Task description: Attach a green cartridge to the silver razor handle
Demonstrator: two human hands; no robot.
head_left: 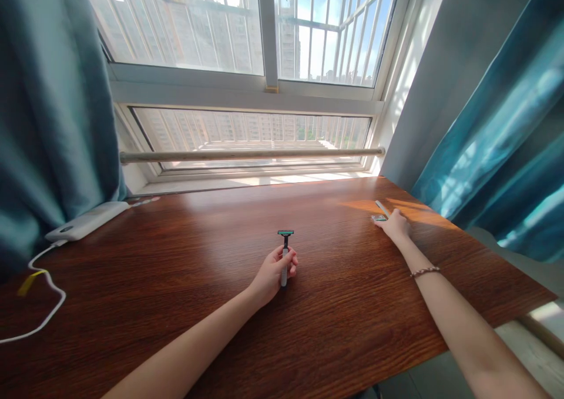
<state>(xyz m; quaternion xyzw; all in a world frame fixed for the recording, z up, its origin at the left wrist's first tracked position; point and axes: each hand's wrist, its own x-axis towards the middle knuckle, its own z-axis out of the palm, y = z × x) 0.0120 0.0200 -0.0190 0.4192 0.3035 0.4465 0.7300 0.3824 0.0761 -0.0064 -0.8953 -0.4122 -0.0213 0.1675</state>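
Observation:
A razor [285,264] with a grey handle, a black neck and a green-edged head stands upright in my left hand [274,270]. The fingers of that hand are closed round its handle, over the middle of the table, with the head at the top. Farther off on the right, my right hand [396,227] rests low at the tabletop, its fingers drawn together and partly hidden. Past its fingertips show a slim pale grey strip [382,209] and a small clear, shiny piece [378,218] by the thumb. What exactly these two are is too small to tell.
The brown wood-grain table [176,305] reaches to the window sill, its right edge running diagonally. At the left lies a white power strip [90,220] with a white cable [55,290] curling forward. Blue curtains [53,105] hang on both sides. A horizontal rail [251,154] crosses the window.

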